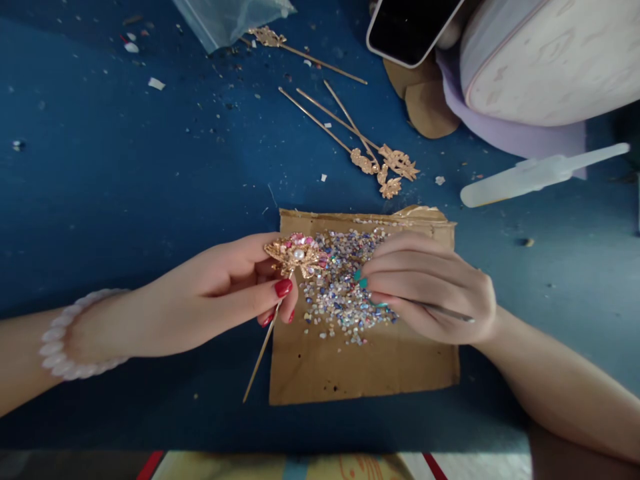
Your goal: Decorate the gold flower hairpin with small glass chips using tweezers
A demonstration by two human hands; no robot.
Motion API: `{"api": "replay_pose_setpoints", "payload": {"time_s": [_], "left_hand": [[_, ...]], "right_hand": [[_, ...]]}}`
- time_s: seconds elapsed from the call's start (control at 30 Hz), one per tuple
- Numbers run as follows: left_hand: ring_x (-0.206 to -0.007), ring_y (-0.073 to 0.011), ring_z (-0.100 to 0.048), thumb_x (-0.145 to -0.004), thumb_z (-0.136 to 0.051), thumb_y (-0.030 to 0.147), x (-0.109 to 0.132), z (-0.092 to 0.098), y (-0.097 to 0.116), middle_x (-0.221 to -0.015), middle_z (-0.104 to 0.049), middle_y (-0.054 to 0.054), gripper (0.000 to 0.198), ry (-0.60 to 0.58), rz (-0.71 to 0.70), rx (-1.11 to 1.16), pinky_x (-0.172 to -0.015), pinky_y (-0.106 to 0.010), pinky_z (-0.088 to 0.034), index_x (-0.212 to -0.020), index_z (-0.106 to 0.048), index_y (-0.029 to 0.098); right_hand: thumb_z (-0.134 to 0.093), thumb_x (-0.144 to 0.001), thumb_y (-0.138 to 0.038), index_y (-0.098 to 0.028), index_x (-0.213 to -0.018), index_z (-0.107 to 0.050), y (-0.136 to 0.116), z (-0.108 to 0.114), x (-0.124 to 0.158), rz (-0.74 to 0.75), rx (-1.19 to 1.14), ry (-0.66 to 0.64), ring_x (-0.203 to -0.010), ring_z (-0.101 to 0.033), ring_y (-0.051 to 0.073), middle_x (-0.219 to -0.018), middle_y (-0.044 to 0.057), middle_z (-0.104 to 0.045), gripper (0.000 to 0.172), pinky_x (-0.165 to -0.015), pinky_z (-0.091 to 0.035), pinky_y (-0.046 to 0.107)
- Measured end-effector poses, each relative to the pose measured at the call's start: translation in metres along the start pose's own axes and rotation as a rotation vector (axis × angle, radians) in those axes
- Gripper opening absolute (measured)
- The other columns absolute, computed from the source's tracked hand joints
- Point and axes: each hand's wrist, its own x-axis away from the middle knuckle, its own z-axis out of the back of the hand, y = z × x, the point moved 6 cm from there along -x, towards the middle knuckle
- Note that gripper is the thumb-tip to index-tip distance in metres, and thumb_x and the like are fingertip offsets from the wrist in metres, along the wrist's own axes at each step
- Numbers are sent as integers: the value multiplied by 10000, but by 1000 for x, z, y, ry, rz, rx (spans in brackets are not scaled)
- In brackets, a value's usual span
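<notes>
My left hand (220,293) pinches a gold hairpin (299,255) just below its head. Pink stones and a white pearl decorate that head, and the thin stem slants down toward the lower left. Over the right side of a pile of small stones (340,293), my right hand (430,283) is closed around slim metal tweezers (447,311). Only their back end shows; the tips are hidden by the fingers. The glittering blue, white and clear stones lie spread on a piece of brown cardboard (365,370). Whether the tweezers grip a stone, I cannot tell.
Several plain gold hairpins (370,160) lie beyond the cardboard, with another hairpin (320,61) beside a plastic bag (230,20). At the right are a translucent tube with a nozzle (520,180), a phone (413,27) and a pale rounded case (555,60). Scraps dot the blue tabletop (125,180).
</notes>
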Motion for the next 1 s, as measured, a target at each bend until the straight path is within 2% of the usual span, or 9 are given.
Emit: {"api": "replay_pose_setpoints", "payload": {"time_s": [0.33,0.6,0.77,0.9,1.0], "left_hand": [[-703,-70,-634,-1015,-484,150,1,1,-1,-798,-669,42,147,-6,-3,10,-644,-115,-532,-1026,-605,233],[-642,-72,-587,-1008,-487,162,1,0,-2,-779,-650,25,173,2,22,5,-589,-131,-510,-910,-623,204],[-694,-71,-628,-1013,-472,141,-1,-1,0,-801,-669,40,158,-8,1,64,-635,-123,-537,-1073,-597,217],[-712,-99,-646,-1015,-448,144,-4,-3,1,-818,-682,0,247,-31,-4,24,-641,-174,-563,-868,-638,200],[-731,-115,-663,-1013,-440,144,-6,-3,2,-829,-688,-9,265,-41,-7,17,-649,-201,-571,-858,-647,200]], "right_hand": [[-561,-1004,-179,-161,-933,-652,0,-1,-1,0,-11,9,-807,-682,187,-834,73,-718,117,-773,-626,353],[-518,-1027,-199,-175,-919,-656,-2,1,-1,-11,-25,16,-796,-684,182,-831,64,-724,177,-750,-626,345],[-535,-1024,-174,-165,-905,-642,-16,-2,-4,-14,-73,-43,-825,-686,178,-834,60,-735,160,-783,-614,352],[-557,-1011,-145,-134,-895,-632,-28,-12,-3,13,-149,-80,-819,-664,174,-824,67,-739,139,-723,-580,335],[-511,-1039,-165,-134,-913,-636,-32,-18,-1,41,-183,-68,-813,-649,169,-826,62,-735,180,-721,-557,334]]}}
